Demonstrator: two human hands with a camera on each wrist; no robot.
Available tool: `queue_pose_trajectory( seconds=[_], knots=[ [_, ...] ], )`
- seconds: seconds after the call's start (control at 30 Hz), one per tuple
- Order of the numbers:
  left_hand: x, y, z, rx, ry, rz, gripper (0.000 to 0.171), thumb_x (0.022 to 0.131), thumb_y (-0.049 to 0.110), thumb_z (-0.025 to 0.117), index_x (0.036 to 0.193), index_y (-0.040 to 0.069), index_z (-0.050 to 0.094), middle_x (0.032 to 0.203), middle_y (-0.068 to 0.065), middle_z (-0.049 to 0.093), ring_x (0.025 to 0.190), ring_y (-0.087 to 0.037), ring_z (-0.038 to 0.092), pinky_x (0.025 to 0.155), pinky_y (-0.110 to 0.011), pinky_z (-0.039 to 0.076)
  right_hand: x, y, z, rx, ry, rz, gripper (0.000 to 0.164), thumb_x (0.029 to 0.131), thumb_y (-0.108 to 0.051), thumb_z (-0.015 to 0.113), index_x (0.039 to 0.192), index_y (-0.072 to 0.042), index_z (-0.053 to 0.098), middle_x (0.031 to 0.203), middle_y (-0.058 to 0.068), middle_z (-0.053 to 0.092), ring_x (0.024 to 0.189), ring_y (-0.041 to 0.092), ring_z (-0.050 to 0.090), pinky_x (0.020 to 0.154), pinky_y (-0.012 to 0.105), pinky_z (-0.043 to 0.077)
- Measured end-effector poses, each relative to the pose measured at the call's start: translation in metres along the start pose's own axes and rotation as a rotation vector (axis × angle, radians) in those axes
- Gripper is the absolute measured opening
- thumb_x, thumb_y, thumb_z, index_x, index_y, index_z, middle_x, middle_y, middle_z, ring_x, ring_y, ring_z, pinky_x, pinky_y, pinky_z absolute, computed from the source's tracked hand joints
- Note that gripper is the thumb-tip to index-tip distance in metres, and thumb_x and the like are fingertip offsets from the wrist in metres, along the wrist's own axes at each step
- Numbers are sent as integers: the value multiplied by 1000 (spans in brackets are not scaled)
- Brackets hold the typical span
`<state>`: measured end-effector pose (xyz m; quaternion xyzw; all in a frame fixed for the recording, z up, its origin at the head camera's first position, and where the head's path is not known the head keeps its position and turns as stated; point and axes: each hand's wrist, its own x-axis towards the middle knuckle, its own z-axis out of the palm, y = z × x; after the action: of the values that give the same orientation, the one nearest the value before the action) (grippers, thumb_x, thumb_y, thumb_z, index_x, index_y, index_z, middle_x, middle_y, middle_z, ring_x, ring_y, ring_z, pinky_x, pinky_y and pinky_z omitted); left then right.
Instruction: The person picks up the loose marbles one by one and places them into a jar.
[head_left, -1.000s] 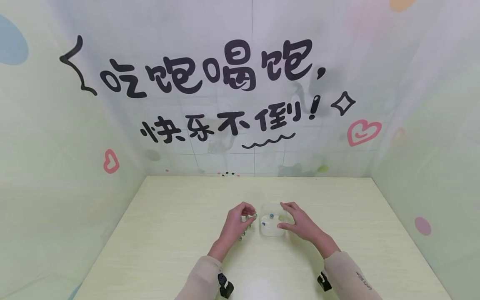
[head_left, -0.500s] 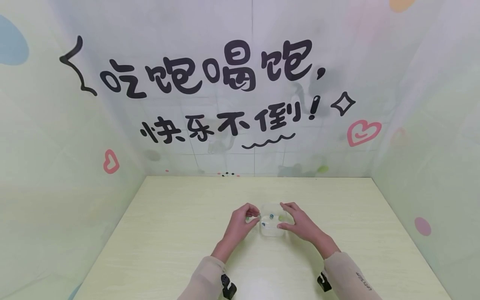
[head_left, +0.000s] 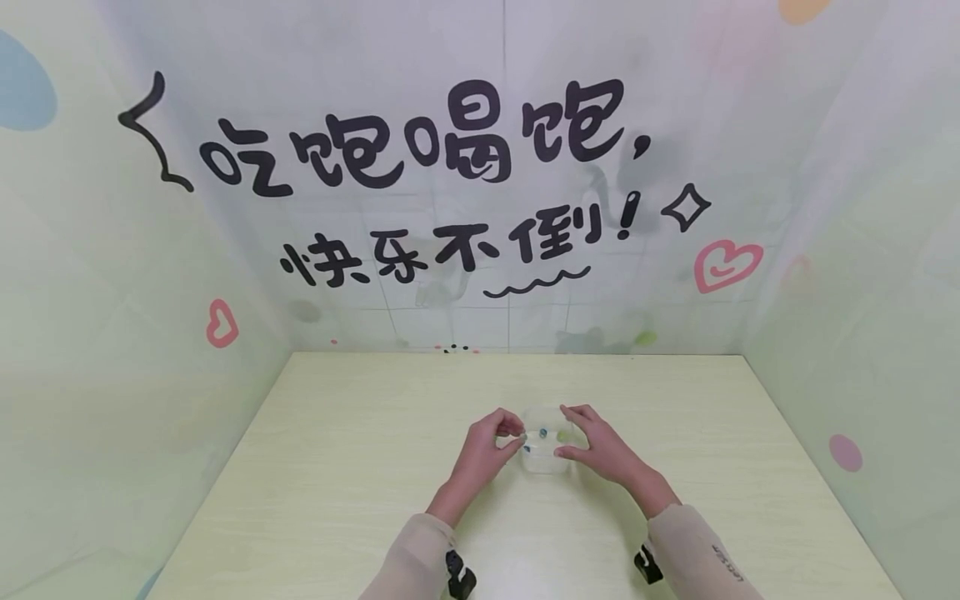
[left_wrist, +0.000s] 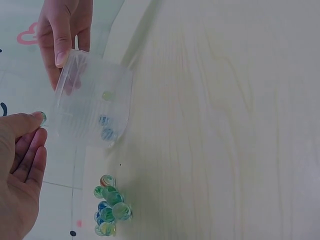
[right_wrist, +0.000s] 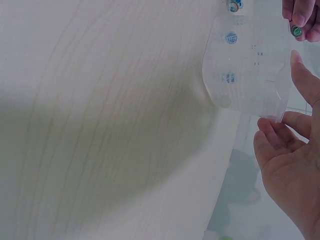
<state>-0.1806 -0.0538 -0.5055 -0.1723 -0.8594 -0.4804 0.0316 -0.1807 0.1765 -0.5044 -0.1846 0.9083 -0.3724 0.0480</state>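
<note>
My left hand (head_left: 486, 450) is at the left rim of a clear plastic container (head_left: 546, 463). Between thumb and fingertips it pinches a green marble (right_wrist: 296, 31), which barely shows in the left wrist view. From the other side, my right hand (head_left: 609, 450) holds the container, its thumb near one corner and its fingers at another. Inside lie a blue marble (left_wrist: 108, 134), a second blue marble (left_wrist: 104, 120) and a yellow-green marble (left_wrist: 107, 95). A cluster of several loose marbles (left_wrist: 111, 199) sits on the table beside the container, hidden behind my left hand in the head view.
The pale wood-grain table (head_left: 337, 483) extends around both hands. Printed fabric walls stand at the back (head_left: 420, 321) and on both sides.
My left hand has moved right, from over the loose marbles to the container's left rim, carrying the pinched marble. My right hand and the container have stayed in place.
</note>
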Motion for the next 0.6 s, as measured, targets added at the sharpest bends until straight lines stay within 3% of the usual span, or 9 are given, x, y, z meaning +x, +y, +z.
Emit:
queue_pose_trajectory(
  seconds=[0.23, 0.6],
  knots=[
    [-2, 0, 1, 18, -4, 28, 17, 89, 3, 72, 103, 7, 64, 101, -5, 72, 94, -18, 68, 88, -33, 59, -1, 0, 0, -1, 0, 2, 73, 92, -24, 71, 149, 5, 37, 143, 25, 45, 133, 45, 47, 109, 61, 43],
    [-5, -5, -1, 4, 2, -27, 19, 88, 4, 73, 104, 8, 65, 102, -5, 71, 96, -18, 68, 89, -39, 60, -1, 0, 1, 6, 4, 7, 73, 92, -24, 72, 149, 6, 37, 142, 24, 46, 132, 44, 48, 110, 61, 43]
  ],
)
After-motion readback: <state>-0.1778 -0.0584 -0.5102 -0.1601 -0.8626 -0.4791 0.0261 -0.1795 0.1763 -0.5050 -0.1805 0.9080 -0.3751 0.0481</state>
